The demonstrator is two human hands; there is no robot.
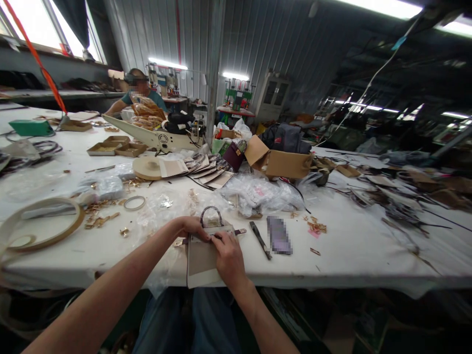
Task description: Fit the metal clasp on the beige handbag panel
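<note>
A flat beige bag piece (202,263) with a small dark looped handle (211,209) lies at the table's front edge. Straps with metal ends stick out at both its sides. My left hand (195,228) grips its upper left part, fingers closed on it. Against its upper right part, my right hand (227,253) is closed, thumb and fingertips pressed near those of my left hand. Whatever small part may be between the fingertips is hidden. Just right of the hands lie a dark tool (260,240) and a blurred-out purple phone-like object (279,235).
Gold metal fittings (317,226) lie to the right, more to the left beside a large tape roll (75,221). Behind the hands are plastic bags (258,191), stacked bag pieces (210,172) and a cardboard box (287,163). A person (157,98) sits across the table, back left.
</note>
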